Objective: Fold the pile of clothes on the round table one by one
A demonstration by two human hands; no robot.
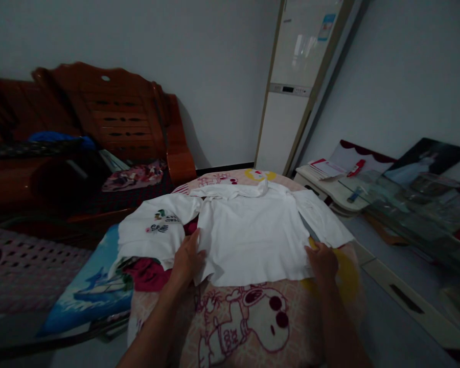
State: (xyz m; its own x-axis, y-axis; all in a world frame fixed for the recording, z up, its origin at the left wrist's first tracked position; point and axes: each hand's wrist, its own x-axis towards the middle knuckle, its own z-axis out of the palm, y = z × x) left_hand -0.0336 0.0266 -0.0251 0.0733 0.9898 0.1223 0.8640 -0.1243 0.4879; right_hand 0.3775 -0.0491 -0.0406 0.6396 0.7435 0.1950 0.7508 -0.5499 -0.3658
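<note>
A white long-sleeved shirt lies spread out, its hem toward me and one sleeve stretched to the right. My left hand pinches its left side edge near the hem. At the opposite edge, my right hand has its fingers closed on the fabric. Under the shirt is a pink cloth with a cartoon dog print. Left of the shirt sits a white garment with a printed design, partly covering a dark red garment.
A wooden bench with clothes on it stands at the back left. A pink woven chair is at the left, beside a blue printed cushion. Behind stands a tall white air conditioner. A low cabinet with a glass top runs along the right.
</note>
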